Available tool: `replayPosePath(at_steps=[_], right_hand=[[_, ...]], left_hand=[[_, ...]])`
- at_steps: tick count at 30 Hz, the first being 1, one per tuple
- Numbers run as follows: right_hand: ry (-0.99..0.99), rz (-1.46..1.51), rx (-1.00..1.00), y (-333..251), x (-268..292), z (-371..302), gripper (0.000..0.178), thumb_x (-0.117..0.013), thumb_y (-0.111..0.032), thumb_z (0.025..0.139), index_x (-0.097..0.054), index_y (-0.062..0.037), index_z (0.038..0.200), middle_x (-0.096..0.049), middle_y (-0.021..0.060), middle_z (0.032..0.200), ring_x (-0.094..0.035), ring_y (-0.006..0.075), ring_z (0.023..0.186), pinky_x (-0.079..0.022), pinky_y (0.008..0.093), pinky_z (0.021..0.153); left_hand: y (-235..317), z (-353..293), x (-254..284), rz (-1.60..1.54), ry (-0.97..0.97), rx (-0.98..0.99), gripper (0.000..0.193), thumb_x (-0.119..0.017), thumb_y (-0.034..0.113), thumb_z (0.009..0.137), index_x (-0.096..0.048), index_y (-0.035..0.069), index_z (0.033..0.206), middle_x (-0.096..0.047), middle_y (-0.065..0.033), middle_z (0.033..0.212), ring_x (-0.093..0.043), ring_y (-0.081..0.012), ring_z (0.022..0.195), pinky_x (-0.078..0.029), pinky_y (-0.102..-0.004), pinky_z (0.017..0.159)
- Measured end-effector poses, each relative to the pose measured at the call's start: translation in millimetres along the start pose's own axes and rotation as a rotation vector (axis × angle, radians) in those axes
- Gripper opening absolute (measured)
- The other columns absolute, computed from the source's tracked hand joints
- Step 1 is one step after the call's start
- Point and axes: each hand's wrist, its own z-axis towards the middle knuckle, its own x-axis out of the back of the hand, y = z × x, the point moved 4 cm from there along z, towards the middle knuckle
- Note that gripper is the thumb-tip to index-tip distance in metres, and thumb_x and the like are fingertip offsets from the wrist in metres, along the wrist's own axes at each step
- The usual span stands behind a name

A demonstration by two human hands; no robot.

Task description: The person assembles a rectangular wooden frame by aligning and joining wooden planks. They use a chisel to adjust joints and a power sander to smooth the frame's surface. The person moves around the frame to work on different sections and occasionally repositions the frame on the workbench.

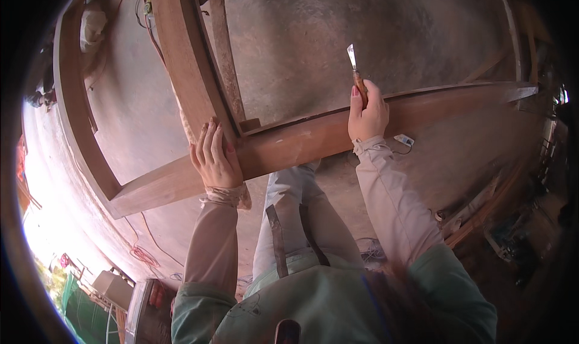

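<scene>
A brown wooden frame (295,143), made of joined beams, stretches across in front of me. My left hand (217,156) rests on it at the joint where an upright beam (181,48) meets the long near rail, its fingers laid out along the wood. In my right hand (369,116) is a putty knife (358,78), gripped by its brown handle with the flared metal blade pointing away from me. That hand is just over the near rail, right of the joint; whether it touches the rail I cannot tell.
Below the frame lies a concrete floor (289,36). A small white packet-like item (404,140) is on it beyond the rail. Reddish cords (145,256) trail at lower left. Wooden pieces and dark clutter (512,235) line the right side. A pale bag (92,27) sits at upper left.
</scene>
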Motion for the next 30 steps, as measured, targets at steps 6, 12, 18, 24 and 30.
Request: replayPosePath(at_steps=[6, 12, 18, 24, 30], right_hand=[[-0.017, -0.061, 0.021, 2.0, -0.8, -5.1, 0.028, -0.061, -0.023, 0.087, -0.057, -0.0063, 0.11, -0.065, 0.0125, 0.093, -0.061, 0.0324, 0.083, -0.044, 0.0426, 0.075], [-0.028, -0.097, 0.053, -1.7, -0.8, 0.2, 0.024, -0.061, -0.022, 0.088, -0.059, -0.006, 0.106, -0.065, 0.0114, 0.09, -0.061, 0.0319, 0.081, -0.043, 0.0427, 0.073], [-0.047, -0.081, 0.083, 3.1, 0.9, -0.4, 0.025, -0.063, -0.023, 0.087, -0.06, -0.0061, 0.105, -0.065, 0.0102, 0.084, -0.061, 0.0304, 0.081, -0.043, 0.0416, 0.073], [-0.224, 0.019, 0.284, -19.2, -0.2, 14.2, 0.03, -0.064, -0.02, 0.086, -0.062, -0.0066, 0.113, -0.064, 0.0082, 0.084, -0.059, 0.028, 0.076, -0.043, 0.0388, 0.074], [-1.013, -0.102, 0.59, -115.1, 10.3, 1.8, 0.045, -0.065, -0.017, 0.083, -0.058, -0.0158, 0.128, -0.056, 0.008, 0.08, -0.056, 0.029, 0.067, -0.045, 0.0389, 0.064]], left_hand=[[-0.1, -4.3, 4.8, -0.043, -0.045, -0.003, 0.041, -0.049, 0.016, 0.091, -0.049, 0.008, 0.132, -0.049, -0.0078, 0.139, -0.042, -0.0236, 0.132, -0.021, -0.044, 0.111], [-15.4, -3.8, -0.4, -0.077, 0.179, 0.24, 0.043, -0.051, 0.021, 0.092, -0.047, 0.009, 0.133, -0.052, -0.0079, 0.135, -0.045, -0.0256, 0.128, -0.02, -0.0439, 0.111], [-49.3, 15.2, -3.8, 0.012, 0.078, 0.654, 0.045, -0.035, 0.04, 0.1, -0.051, 0.011, 0.13, -0.061, -0.0061, 0.12, -0.053, -0.0227, 0.115, -0.027, -0.0408, 0.105], [-47.8, 21.7, -7.5, 0.143, -0.079, 0.671, 0.042, -0.03, 0.038, 0.1, -0.063, 0.016, 0.114, -0.067, -0.001, 0.106, -0.059, -0.0202, 0.103, -0.029, -0.0405, 0.102], [-51.4, 17.2, -7.8, 0.154, -0.107, 0.633, 0.041, -0.031, 0.036, 0.1, -0.066, 0.017, 0.107, -0.067, -0.0003, 0.101, -0.06, -0.0206, 0.098, -0.031, -0.0413, 0.099]])
